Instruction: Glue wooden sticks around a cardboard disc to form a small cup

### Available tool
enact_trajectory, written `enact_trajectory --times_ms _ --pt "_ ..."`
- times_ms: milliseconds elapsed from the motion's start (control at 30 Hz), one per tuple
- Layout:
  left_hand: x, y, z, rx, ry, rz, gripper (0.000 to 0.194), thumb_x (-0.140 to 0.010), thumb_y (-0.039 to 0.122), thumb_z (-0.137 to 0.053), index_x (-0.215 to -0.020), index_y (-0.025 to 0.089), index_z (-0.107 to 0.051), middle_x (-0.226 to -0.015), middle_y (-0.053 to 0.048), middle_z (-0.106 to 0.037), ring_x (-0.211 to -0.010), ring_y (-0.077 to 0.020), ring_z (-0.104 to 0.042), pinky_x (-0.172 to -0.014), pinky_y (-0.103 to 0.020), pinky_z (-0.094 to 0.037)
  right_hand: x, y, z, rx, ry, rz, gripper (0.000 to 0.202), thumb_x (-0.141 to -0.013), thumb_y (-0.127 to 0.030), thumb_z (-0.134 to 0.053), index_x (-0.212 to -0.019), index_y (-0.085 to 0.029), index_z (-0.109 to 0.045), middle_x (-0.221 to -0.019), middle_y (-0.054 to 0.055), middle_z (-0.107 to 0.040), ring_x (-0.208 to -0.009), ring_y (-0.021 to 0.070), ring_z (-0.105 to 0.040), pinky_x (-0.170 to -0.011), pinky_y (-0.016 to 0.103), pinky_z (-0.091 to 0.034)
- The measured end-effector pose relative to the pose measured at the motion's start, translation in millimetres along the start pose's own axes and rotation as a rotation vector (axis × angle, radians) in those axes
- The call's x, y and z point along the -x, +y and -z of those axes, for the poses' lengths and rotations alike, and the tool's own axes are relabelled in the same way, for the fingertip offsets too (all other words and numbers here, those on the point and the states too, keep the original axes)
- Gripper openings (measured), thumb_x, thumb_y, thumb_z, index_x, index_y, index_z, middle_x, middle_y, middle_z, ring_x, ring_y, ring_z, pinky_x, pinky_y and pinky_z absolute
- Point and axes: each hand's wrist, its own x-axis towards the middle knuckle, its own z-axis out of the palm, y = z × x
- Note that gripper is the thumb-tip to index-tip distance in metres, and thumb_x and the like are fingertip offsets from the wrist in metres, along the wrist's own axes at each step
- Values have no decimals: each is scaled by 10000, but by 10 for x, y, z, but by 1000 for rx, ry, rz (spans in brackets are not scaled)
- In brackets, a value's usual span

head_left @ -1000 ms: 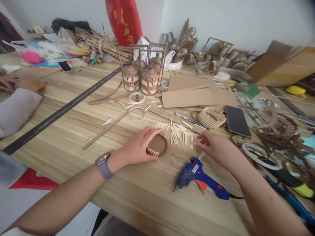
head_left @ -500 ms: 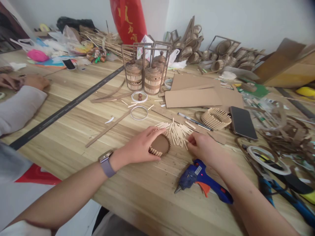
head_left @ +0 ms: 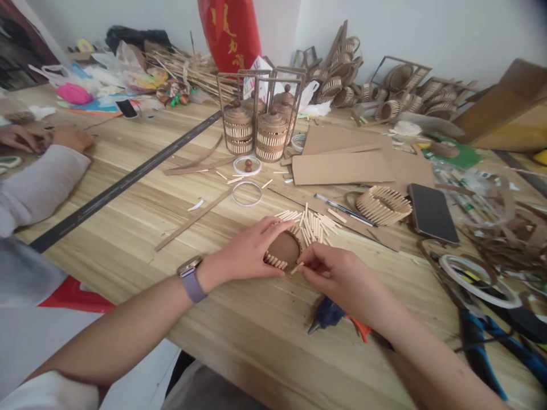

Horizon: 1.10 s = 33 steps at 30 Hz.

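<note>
My left hand [head_left: 252,247] is curved around a round cardboard base [head_left: 285,249], thumb and fingers gripping its rim. Short wooden sticks [head_left: 276,261] stand in a row along the near edge of that base. Between the fingertips of my right hand [head_left: 331,266] is a small wooden stick [head_left: 297,267], close to the base's near right rim. Just behind lies a loose pile of wooden sticks [head_left: 314,226]. Under my right wrist, a blue glue gun [head_left: 327,314] with an orange trigger rests on the table, partly hidden by my arm.
A ring of upright sticks [head_left: 383,205], a black phone [head_left: 432,212] and a pen [head_left: 342,208] lie to the right. Lidded stick baskets in frames [head_left: 271,136] stand behind, beside cardboard sheets [head_left: 342,168]. Pliers [head_left: 478,347] lie at front right. Another person's sleeve [head_left: 47,182] is at left.
My right hand has moved left from the stick pile to the base's edge, carrying a stick. It now covers much of the glue gun. My left hand keeps its hold on the base.
</note>
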Motion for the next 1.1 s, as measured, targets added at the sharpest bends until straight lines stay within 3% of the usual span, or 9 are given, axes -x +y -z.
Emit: enact_trajectory --times_ms 367,800,1100 --pt "-3 -3 -10 9 21 -31 922 -684 339 -801 -1427 231 -265 -1402 -153 -387 -1325 -293 -358 -1077 -464 -355 -44 2 -117 102 27 94 98 -831 -167 -497 -773 -202 -569 -687 3 -655 -607 136 -595 -572 239 -423" --pt "6 15 -15 -15 20 -27 927 -694 301 -791 -1430 295 -227 -1414 -128 -365 -1334 -310 -344 -1080 -503 -353 -46 48 -197 211 100 239 107 -844 -134 -463 -783 -214 -499 -675 -6 -611 -553 122 -542 -527 219 -381" --pt "26 49 21 26 39 -36 959 -667 250 -805 -1431 266 -225 -1439 -150 -242 -1360 -304 -285 -1092 -482 -352 -55 59 -219 232 107 242 116 -843 -108 -479 -788 -208 -496 -688 -1 -624 -580 131 -566 -541 222 -390"
